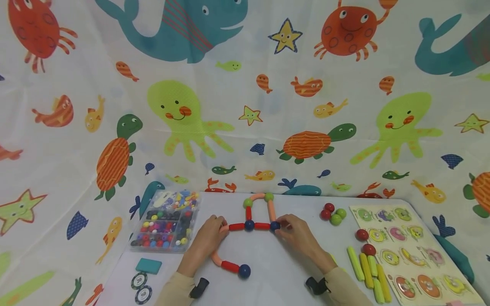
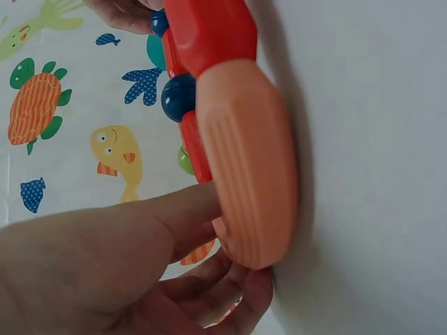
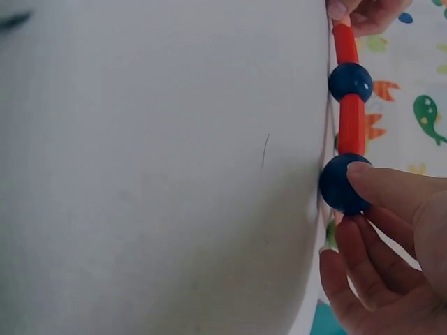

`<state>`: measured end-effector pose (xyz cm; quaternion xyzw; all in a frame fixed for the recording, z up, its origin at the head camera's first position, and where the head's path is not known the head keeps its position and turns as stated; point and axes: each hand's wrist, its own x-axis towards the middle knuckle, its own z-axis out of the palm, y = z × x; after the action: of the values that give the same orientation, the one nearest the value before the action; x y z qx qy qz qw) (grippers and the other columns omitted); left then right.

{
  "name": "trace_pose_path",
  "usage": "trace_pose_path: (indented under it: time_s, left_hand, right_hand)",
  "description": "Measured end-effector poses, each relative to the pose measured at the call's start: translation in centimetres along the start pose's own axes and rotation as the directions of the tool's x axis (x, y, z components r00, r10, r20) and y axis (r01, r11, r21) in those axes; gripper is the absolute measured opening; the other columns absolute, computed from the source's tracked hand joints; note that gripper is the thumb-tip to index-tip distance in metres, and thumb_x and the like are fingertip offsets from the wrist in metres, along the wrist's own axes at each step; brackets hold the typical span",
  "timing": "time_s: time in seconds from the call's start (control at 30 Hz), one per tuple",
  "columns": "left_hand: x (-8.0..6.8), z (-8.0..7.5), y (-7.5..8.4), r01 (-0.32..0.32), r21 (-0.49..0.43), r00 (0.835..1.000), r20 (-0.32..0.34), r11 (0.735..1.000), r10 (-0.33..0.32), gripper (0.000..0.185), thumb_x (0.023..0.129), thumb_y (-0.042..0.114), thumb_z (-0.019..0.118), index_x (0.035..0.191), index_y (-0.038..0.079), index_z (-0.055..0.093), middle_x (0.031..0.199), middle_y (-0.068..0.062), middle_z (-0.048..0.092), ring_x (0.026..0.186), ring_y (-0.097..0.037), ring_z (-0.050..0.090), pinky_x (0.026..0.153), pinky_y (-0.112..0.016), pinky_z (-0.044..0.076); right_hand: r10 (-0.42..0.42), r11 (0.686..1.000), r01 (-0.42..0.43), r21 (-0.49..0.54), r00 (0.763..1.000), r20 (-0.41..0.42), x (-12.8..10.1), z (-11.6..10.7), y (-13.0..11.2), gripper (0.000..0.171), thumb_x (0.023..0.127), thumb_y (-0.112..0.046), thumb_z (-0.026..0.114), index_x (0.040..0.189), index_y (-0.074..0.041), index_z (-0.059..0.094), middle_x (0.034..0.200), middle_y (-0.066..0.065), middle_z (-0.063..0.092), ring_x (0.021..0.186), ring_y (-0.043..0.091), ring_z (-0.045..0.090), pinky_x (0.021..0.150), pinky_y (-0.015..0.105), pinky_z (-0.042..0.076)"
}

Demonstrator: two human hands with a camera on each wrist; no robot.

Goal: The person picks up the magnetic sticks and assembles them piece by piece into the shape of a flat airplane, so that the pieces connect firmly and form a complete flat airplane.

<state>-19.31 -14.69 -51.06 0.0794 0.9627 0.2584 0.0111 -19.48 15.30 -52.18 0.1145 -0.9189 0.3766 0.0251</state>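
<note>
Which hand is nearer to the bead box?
Left. The left hand grips the peach curved rod just right of the bead box; the right hand pinches a blue ball farther right, across the rod figure.

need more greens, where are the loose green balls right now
In the head view, the two green balls sit right of the rod-and-ball structure, touching two red balls, just left of the animal puzzle board.
</note>
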Motion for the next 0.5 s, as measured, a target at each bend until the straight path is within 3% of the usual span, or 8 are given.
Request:
trace_pose_path:
  time_s: [0.17, 0.27, 0.3, 0.4, 0.5]
  left_hand:
    - [-1.1, -0.7, 0.1, -0.05, 0.031, 0.998, -0.037, 0.998, 0.051, 0.037, 0.088, 0.027, 0.08, 0.119, 0.011, 0.067, 0.108, -0.007, 0.06, 0.094, -0.02, 0.055, 0.08, -0.035, 0.054]
    - [-2.3, -2.1, 0.6, -0.145, -0.022, 0.987, 0.07, 0.989, 0.147, 0.043, 0.085, 0.032, 0.083, 0.121, 0.013, 0.068, 0.117, -0.007, 0.061, 0.107, -0.023, 0.056, 0.092, -0.043, 0.055]
    - [-2.7, -2.5, 0.8, -0.169, -0.062, 0.976, 0.132, 0.984, 0.176, 0.043, 0.084, 0.033, 0.084, 0.119, 0.014, 0.068, 0.122, -0.008, 0.061, 0.114, -0.026, 0.056, 0.097, -0.047, 0.054]
    - [-3.6, -3.4, 1.4, -0.189, -0.138, 0.921, 0.319, 0.972, 0.224, 0.042, 0.079, 0.033, 0.088, 0.113, 0.015, 0.071, 0.117, -0.006, 0.061, 0.108, -0.024, 0.055, 0.094, -0.044, 0.052]
    - [-4.3, -3.2, 1.5, -0.195, -0.113, 0.887, 0.403, 0.974, 0.224, 0.033, 0.076, 0.027, 0.09, 0.102, 0.016, 0.073, 0.102, 0.0, 0.061, 0.091, -0.014, 0.052, 0.08, -0.032, 0.044]
  right_hand:
    - [0.003, 1.0, -0.003, 0.003, 1.0, 0.011, 0.4, 0.4, -0.2, 0.032, 0.086, -0.016, 0.081, 0.116, -0.016, 0.07, 0.107, -0.004, 0.069, 0.101, 0.012, 0.062, 0.093, 0.036, 0.056]
    - [-0.005, 1.0, 0.005, 0.008, 1.0, 0.005, 0.5, 0.3, -0.3, 0.032, 0.087, -0.016, 0.081, 0.117, -0.015, 0.07, 0.107, -0.003, 0.069, 0.101, 0.013, 0.063, 0.093, 0.037, 0.056]
    - [-0.007, 1.0, 0.007, 0.009, 1.0, 0.001, 0.5, 0.2, -0.3, 0.033, 0.087, -0.016, 0.081, 0.117, -0.014, 0.07, 0.107, -0.002, 0.069, 0.101, 0.013, 0.063, 0.093, 0.038, 0.057]
    - [-0.003, 1.0, 0.003, 0.011, 1.0, -0.008, 0.6, 0.2, -0.2, 0.034, 0.086, -0.015, 0.082, 0.117, -0.014, 0.07, 0.108, -0.001, 0.069, 0.102, 0.014, 0.064, 0.093, 0.039, 0.057]
    - [0.003, 1.0, -0.003, 0.018, 1.0, -0.001, 0.6, 0.4, -0.1, 0.034, 0.086, -0.015, 0.082, 0.118, -0.014, 0.07, 0.109, 0.0, 0.07, 0.103, 0.014, 0.064, 0.094, 0.038, 0.056]
